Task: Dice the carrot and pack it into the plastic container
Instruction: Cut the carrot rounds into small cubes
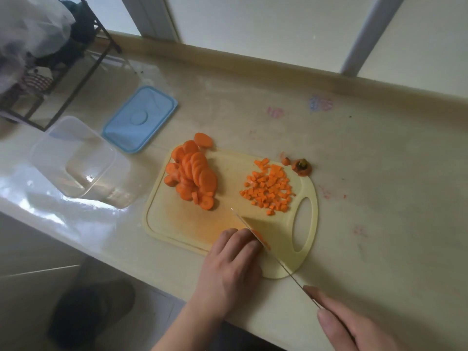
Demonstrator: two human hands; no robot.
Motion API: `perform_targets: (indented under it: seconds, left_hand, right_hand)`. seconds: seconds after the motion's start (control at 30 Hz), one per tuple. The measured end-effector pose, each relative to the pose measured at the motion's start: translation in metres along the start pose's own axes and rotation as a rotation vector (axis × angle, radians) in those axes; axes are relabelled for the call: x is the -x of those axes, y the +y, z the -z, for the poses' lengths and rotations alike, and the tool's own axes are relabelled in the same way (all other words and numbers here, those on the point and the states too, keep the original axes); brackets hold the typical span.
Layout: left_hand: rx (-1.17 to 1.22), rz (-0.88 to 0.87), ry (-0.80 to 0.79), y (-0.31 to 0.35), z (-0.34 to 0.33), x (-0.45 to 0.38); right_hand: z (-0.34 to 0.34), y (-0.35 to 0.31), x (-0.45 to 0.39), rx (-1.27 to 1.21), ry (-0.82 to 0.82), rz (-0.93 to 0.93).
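A pale yellow cutting board lies on the counter. A heap of round carrot slices sits at its far left, and a pile of small carrot dice at its far right. My right hand grips a knife whose blade stands on the board's near part. My left hand has its fingers curled down over carrot pieces pressed against the blade; most of them are hidden. The clear plastic container stands with nothing in it left of the board.
A blue lid lies behind the container. The carrot's cut ends lie beyond the board's handle hole. A black wire rack with bags stands at the far left. The counter's front edge runs just below my hands.
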State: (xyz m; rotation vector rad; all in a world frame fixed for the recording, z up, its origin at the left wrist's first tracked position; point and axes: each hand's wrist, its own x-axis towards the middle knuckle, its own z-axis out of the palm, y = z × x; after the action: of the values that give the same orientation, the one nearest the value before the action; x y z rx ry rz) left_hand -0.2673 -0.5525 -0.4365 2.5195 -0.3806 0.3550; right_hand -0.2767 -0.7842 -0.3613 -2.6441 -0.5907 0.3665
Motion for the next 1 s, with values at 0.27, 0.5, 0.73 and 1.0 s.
perform_targets:
  seconds: [0.27,0.5,0.73,1.0]
  left_hand:
    - [0.016,0.0,0.005,0.001,0.0,-0.001]
    - [0.02,0.016,0.003,0.001,0.0,-0.002]
    - [0.021,0.051,0.031,0.002,0.0,0.0]
    - [-0.003,0.025,0.062,0.002,-0.002,0.001]
  right_hand:
    - [0.014,0.007,-0.013,0.017,0.004,0.078]
    - [0.02,-0.016,-0.021,-0.017,0.012,-0.042]
    - [0.03,-0.025,-0.015,-0.202,0.042,-0.056]
    - [0.032,-0.011,-0.006,0.027,-0.009,0.003]
